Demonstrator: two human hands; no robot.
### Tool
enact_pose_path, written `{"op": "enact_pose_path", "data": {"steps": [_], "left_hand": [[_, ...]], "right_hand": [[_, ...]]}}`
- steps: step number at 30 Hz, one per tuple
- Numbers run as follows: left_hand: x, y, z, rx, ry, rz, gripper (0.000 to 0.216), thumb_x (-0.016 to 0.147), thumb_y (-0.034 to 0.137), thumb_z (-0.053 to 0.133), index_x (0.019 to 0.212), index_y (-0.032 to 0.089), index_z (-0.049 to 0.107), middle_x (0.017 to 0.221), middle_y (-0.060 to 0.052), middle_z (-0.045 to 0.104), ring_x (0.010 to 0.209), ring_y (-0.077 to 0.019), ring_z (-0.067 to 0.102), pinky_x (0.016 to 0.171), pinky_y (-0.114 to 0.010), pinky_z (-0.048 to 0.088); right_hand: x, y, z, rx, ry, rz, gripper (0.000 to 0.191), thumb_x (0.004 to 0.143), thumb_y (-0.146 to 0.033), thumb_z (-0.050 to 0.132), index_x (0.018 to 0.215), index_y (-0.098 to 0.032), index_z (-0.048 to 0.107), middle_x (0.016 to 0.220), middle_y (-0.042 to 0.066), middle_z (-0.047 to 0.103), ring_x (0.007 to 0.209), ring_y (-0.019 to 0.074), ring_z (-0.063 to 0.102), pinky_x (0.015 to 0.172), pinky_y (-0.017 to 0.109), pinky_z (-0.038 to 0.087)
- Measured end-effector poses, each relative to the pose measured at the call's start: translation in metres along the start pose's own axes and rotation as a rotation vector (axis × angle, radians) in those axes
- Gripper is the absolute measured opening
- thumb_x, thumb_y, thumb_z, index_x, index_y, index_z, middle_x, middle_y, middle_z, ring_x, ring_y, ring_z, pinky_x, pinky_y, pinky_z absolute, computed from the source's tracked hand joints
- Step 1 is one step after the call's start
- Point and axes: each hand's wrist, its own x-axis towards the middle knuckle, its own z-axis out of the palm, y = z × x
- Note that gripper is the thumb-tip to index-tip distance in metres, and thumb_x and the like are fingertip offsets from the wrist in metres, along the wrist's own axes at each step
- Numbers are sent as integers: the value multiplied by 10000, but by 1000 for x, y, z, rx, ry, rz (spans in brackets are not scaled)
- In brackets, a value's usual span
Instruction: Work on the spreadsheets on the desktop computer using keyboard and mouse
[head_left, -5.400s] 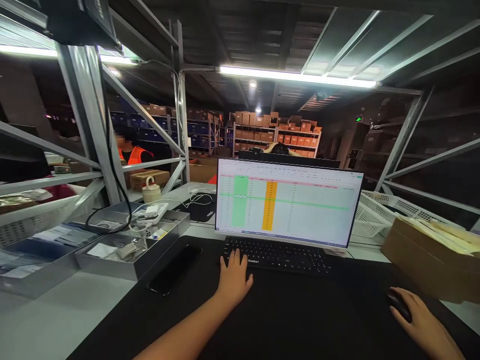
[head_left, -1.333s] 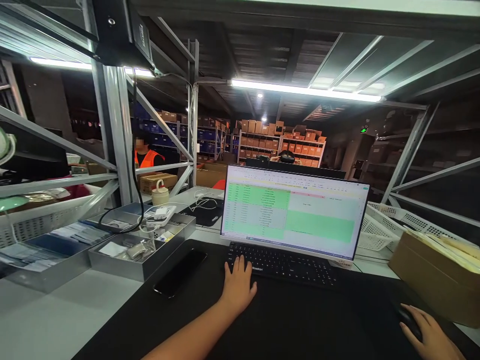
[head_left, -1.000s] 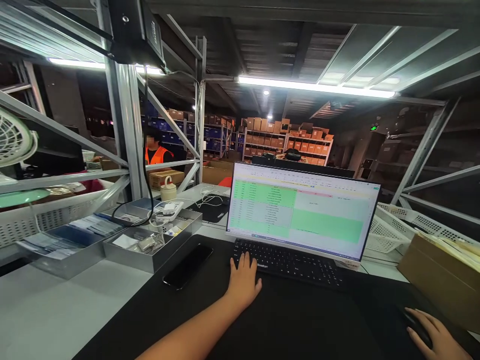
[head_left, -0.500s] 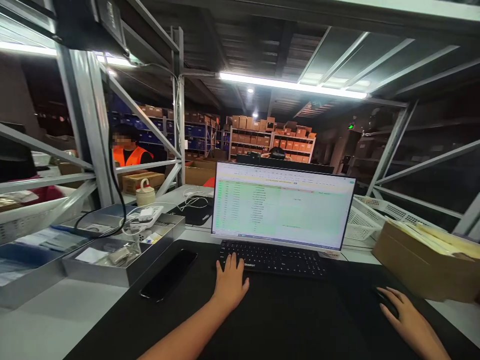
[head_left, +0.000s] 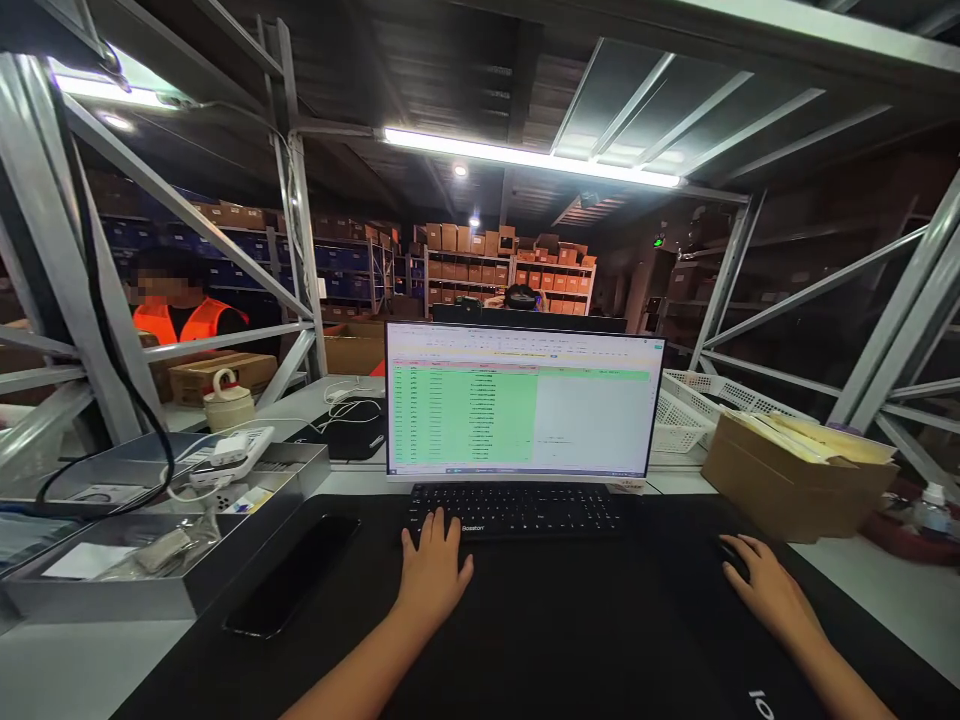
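My left hand [head_left: 433, 572] lies with its fingers spread on the left front edge of the black keyboard [head_left: 525, 508]. Over the black computer mouse [head_left: 736, 560] my right hand [head_left: 766, 588] is curled, and it hides part of the mouse. Both rest on a large black desk mat [head_left: 570, 620]. Behind the keyboard stands a monitor [head_left: 525, 400] with a spreadsheet, its left columns filled green and much of its right side pale. The text on it is too small to read. A dark phone [head_left: 294, 577] lies flat to the left of my left hand.
Grey trays [head_left: 142, 590] with packets and a white power strip [head_left: 234, 455] are at the left, near a cream jug [head_left: 229, 402]. A cardboard box [head_left: 780, 475] and white baskets [head_left: 679, 425] stand right. A person in an orange vest [head_left: 187, 320] is beyond the metal frame.
My view has swung to the right, so everything sits further left. The spreadsheet shows different rows, with green now mainly on its left part. Both hands stay at the keyboard and mouse.
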Motion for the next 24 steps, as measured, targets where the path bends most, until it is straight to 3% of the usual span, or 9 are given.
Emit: {"op": "enact_pose_path", "data": {"steps": [24], "left_hand": [[0,1,-2,-3,0,8,589,924,359,410,1458,112,441,1578,-222,335,1472,-363,291,1160,-654,225]], "right_hand": [[-5,-7,-9,-98,-45,21,498,899,-466,397,1302,-245,588,1364,111,519,1223,275,573,1017,440,486]]}}
